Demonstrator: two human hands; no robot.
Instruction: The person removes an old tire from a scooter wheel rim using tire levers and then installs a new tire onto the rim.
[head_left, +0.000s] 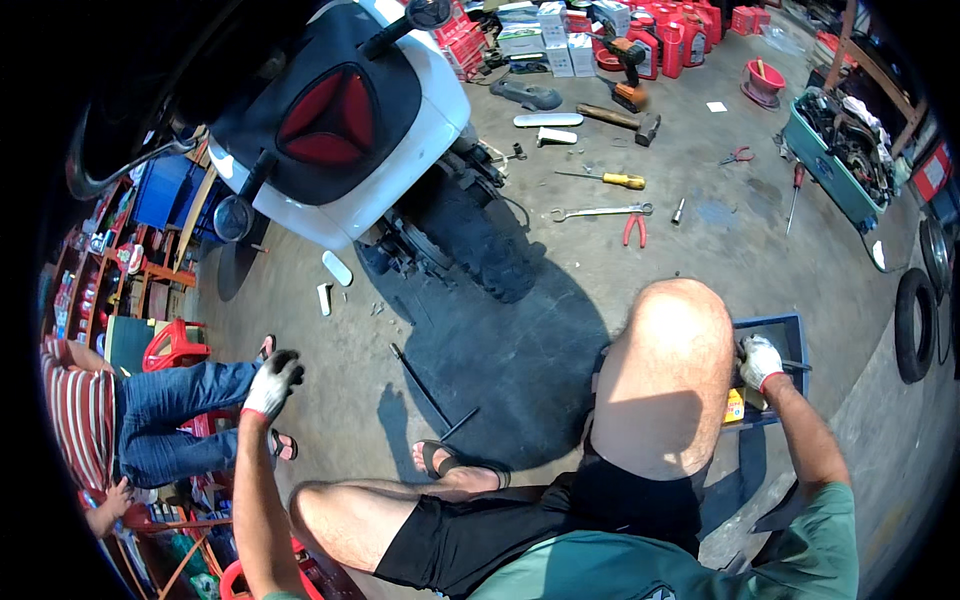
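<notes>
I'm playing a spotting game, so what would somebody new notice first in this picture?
Probably the white-and-black vehicle at the upper left, with its bright red triangular panel. Next might come the scattered tools towards the upper middle, such as the hammer and the yellow-handled screwdriver. Then perhaps the gloves: the left hand is raised at the left, while the right hand is at the blue tray on the right.

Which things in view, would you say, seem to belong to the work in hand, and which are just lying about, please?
Likely part of the job:
blue tray, with the gloved right hand at it
white-and-black motorbike
wrench and yellow-handled screwdriver, on the floor nearby

Apparently just lying about:
loose tyre at the far right
red bucket
red bottles at the back
</notes>
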